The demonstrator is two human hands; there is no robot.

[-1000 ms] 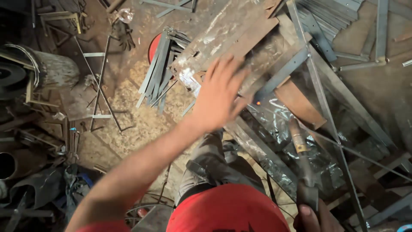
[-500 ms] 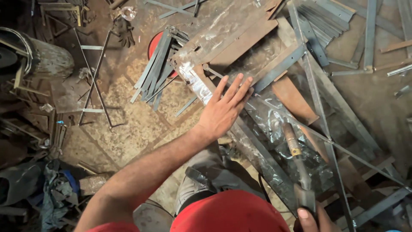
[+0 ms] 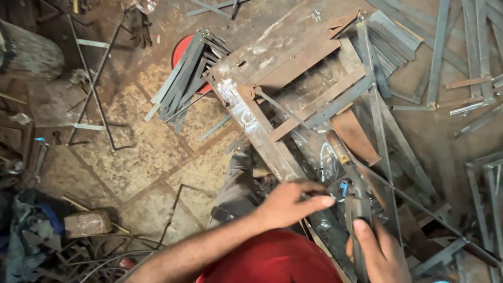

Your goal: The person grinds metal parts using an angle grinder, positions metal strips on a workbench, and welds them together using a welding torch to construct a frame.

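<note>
Workshop floor of worn stone tiles, littered with scrap metal. Rusty steel table in the middle, streaked with weld spatter and silver paint. Bundle of flat grey strips leaning just off the table's left corner, over a red round stool. More grey angle bars stacked at the table's far right edge, others scattered on the floor to the right. Thin welded rod frame lying flat on the tiles at left; a brick-like block and tangled wire lower left.

Left hand low in the frame, reaching rightward across the table's near edge, fingers stretched out flat and together, tips just beside a small blue part at the holder; whether touching it, cannot tell. Left grip not closed on anything visible.

Right hand at the bottom right, wrapped firmly around the dark handle of a welding electrode holder, thumb lying along its top. Holder pointing away up the table, its brown upper end resting over the slanted steel frame lying on the table.

Red shirt and grey trouser leg below.
</note>
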